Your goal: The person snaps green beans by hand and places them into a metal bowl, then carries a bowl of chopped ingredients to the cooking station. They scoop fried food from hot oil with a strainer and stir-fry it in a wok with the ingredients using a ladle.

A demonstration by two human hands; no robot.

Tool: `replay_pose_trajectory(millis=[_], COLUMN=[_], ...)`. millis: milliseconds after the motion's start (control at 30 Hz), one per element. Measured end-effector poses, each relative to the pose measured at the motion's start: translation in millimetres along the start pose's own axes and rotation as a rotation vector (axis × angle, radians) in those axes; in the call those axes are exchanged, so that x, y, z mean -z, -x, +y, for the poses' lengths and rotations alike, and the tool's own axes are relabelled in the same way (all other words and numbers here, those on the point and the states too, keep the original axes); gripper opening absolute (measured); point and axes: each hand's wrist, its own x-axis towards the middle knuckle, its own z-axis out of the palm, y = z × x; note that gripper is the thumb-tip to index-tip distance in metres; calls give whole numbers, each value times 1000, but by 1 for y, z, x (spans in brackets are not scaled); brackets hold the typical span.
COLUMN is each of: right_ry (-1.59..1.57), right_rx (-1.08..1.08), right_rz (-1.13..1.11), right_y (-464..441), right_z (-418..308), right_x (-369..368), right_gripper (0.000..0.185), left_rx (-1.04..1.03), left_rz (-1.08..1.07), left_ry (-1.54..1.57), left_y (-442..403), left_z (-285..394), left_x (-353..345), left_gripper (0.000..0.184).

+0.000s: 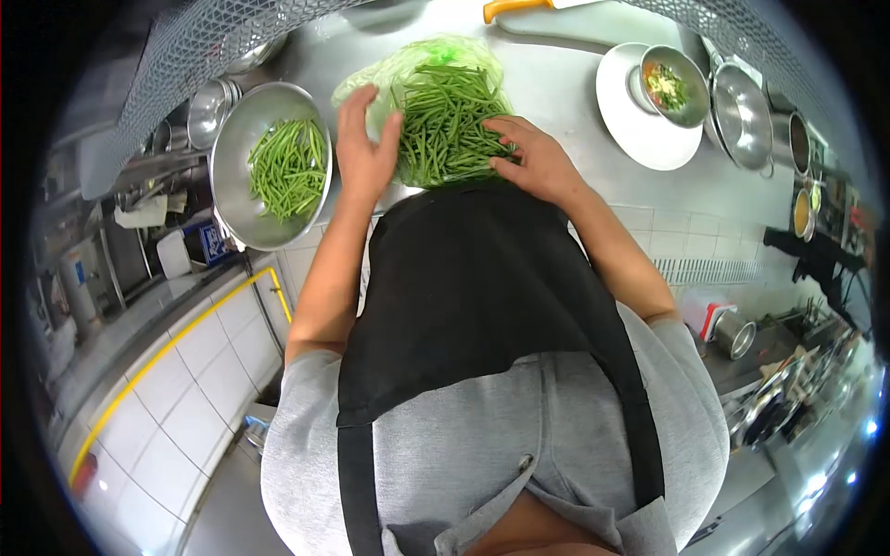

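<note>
A large heap of green beans (450,125) lies on a pale green plastic bag (375,72) on the steel counter. My left hand (367,144) is at the heap's left side, fingers apart, with nothing held in it. At the heap's right edge, my right hand (530,159) touches the beans with its thumb and fingers spread. Left of my left hand, a wide steel bowl (232,176) contains more green beans (288,170).
On the right are a white oval plate (660,148) and a small steel bowl (691,72) of chopped food. Beyond them sit steel pans (743,116). A cutting board (593,23) and an orange-handled knife (517,7) lie at the far edge.
</note>
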Motion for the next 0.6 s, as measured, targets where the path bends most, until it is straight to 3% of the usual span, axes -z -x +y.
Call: replay_pose_trajectory(millis=[133, 200, 300, 400, 600], right_ry=[-96, -171, -241, -241, -225], right_rx=[-121, -230, -391, -455, -543], right_rz=[168, 221, 314, 331, 305], right_y=[21, 40, 64, 85, 90], right_z=[-21, -12, -12, -18, -59], right_x=[-3, -10, -25, -50, -87], right_gripper=[50, 48, 46, 47, 44], left_rx=[-86, 32, -139, -151, -80], left_rz=[-205, -327, -441, -503, -405], left_ry=[-45, 13, -131, -81, 56], left_y=[71, 108, 148, 133, 130], left_z=[-26, -45, -83, -103, -137], left_x=[37, 51, 63, 69, 73], left_gripper=[39, 38, 39, 41, 36])
